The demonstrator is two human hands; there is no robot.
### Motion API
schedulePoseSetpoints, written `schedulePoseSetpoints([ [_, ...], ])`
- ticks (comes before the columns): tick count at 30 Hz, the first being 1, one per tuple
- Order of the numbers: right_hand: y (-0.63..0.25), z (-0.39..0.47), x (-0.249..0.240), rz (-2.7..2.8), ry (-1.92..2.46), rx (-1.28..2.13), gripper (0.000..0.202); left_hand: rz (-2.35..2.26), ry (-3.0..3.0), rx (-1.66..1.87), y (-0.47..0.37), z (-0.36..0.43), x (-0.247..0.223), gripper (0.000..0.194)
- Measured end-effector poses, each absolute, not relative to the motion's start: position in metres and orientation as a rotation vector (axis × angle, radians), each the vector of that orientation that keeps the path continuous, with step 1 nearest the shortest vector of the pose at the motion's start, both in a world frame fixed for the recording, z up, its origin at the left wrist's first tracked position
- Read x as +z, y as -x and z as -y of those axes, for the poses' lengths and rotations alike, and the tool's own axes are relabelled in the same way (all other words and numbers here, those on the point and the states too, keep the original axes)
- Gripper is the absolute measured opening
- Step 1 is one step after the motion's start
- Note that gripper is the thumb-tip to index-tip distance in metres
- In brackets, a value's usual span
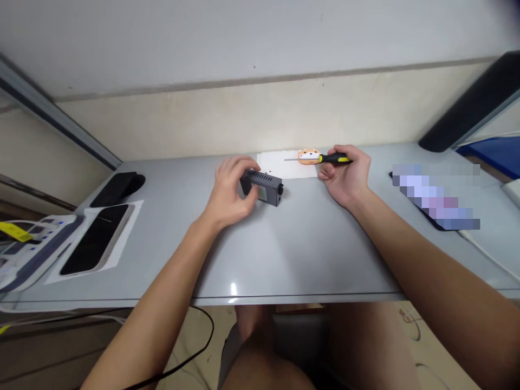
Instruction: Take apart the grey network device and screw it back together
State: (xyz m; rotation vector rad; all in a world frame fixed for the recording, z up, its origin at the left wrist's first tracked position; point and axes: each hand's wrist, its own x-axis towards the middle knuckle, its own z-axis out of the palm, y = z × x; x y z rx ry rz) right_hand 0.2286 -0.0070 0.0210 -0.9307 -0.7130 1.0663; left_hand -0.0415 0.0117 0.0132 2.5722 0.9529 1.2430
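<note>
Screwdriver (320, 158) and box (270, 196) are what I have in grasp, one to each side. My left hand (231, 192) grips the dark grey box near the middle of the counter (284, 249), thumb across its near face and fingers over the far side. Vent slots line the top of the box, a pale label shows beside the thumb, and a black knob-like part juts from its right end. I cannot tell whether its underside touches the counter.

My right hand (351, 173), to the right of the box, is closed around the screwdriver's black and yellow handle; the thin shaft points left, its tip apart from the box.

Just beyond the box, white paper (280, 160) lies toward the far edge, bearing a few dark specks (268, 171) too small for me to identify. An orange bear-faced piece (309, 155) sits at the paper's right end, behind the shaft.

Far left I see a black case (114, 189); nearer, a phone (95, 241) on a white sheet (129, 222), beside a power strip (49, 252). On the right lies a blurred-out device (434, 197) with a white cable (489, 254).
</note>
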Motion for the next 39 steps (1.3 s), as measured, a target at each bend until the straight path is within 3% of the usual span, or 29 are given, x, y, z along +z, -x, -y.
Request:
schedulePoseSetpoints([
  [6, -0.229, 0.004, 0.019, 0.735, 0.978, 1.018, 0.022, -0.987, -2.174, 1.164, 0.045, -0.016, 0.012, 0.019],
  [14, -0.207, 0.011, 0.012, 1.16, 1.221, 0.771, 0.024, -0.978, -1.925, 1.05, 0.025, -0.004, 0.013, 0.029],
  [20, -0.206, 0.013, 0.012, 1.187, 1.269, 0.78, 0.028, -1.083, -1.937, 0.978, 0.026, -0.008, 0.007, 0.037],
  [27, -0.207, 0.012, 0.012, 1.169, 1.334, 0.772, 0.031, -1.145, -2.055, 0.987, 0.022, -0.012, -0.002, 0.028],
  [32, -0.207, 0.012, 0.013, 1.127, 1.3, 0.774, 0.03, -1.034, -2.101, 0.837, 0.032, -0.011, 0.005, 0.039],
  [36, -0.208, 0.013, 0.015, 1.083, 1.274, 0.788, 0.029, -0.873, -2.211, 0.573, 0.05, -0.01, 0.017, 0.077],
  [39, -0.21, 0.012, 0.016, 1.007, 1.27, 0.81, 0.03, -0.858, -2.239, 0.548, 0.052, -0.01, 0.02, 0.071],
])
